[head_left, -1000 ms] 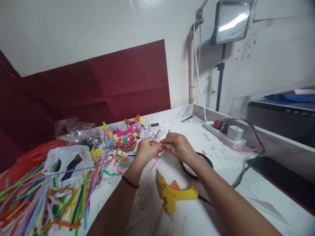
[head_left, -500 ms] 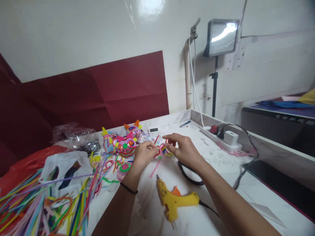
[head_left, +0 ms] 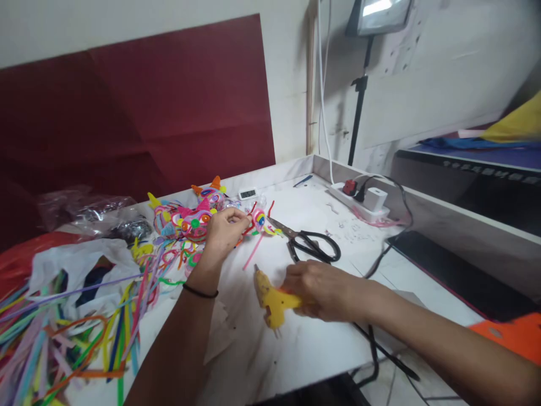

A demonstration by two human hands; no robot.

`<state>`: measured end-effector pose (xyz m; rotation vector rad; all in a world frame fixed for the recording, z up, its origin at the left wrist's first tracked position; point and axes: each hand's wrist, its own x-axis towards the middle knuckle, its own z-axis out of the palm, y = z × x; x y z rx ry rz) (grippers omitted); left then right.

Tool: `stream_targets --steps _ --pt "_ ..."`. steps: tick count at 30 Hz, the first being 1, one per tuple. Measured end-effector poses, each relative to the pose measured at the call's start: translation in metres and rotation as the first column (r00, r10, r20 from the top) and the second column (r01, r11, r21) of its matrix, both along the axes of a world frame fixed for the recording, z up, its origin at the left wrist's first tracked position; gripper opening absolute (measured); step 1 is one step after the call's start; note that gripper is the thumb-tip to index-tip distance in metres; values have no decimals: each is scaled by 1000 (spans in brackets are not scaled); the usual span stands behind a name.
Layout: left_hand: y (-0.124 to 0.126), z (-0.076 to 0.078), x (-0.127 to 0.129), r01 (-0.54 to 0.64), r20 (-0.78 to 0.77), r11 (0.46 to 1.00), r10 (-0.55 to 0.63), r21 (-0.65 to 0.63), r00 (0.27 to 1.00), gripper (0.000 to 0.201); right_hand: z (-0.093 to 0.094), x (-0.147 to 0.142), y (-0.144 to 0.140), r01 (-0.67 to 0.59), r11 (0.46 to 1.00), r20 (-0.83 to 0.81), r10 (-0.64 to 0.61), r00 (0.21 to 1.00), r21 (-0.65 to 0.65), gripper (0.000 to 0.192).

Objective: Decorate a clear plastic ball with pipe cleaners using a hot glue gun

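My left hand [head_left: 226, 232] is closed in a pinch on a small colourful pipe-cleaner figure [head_left: 258, 219] with a round pink, yellow and blue face. Red pipe-cleaner ends rise from it, and a pink pipe cleaner [head_left: 252, 252] slants down below it. My right hand [head_left: 323, 290] wraps round the handle of a yellow glue gun [head_left: 275, 307], its nozzle towards the figure. Black-handled scissors [head_left: 315, 246] lie spread beyond the gun. Left of my left hand sit finished-looking animal heads made of pipe cleaners [head_left: 192, 220].
Many loose pipe cleaners [head_left: 46, 361] cover the left side, beside a white plastic bag [head_left: 54, 265]. At the back stands a small digital display [head_left: 247, 193]. A power strip [head_left: 359, 203] lies along the right rim, with a black phone-like slab [head_left: 448, 270] nearer me. Cables run past my right forearm.
My right hand has left the figure and moved down onto the glue gun's handle. The scissors now show fully. My left hand keeps the figure, and the view has tilted down.
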<state>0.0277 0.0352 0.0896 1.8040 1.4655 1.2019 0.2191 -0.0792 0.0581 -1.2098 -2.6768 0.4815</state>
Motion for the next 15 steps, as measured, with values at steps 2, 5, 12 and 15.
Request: stream_targets --steps 2,5,12,15 --pt "0 0 2 19 -10 1000 -19 13 1000 18 -7 -3 -6 35 999 46 -36 998 22 39" --pt "-2 2 4 48 -26 999 -47 22 999 16 -15 -12 -8 37 995 84 -45 995 92 56" --pt "-17 3 -7 76 -90 989 -65 127 994 16 -30 -33 -4 57 975 220 -106 970 216 33" --pt "-26 -3 -22 64 -112 985 -46 157 993 17 -23 -21 -10 85 987 68 -94 993 134 28"
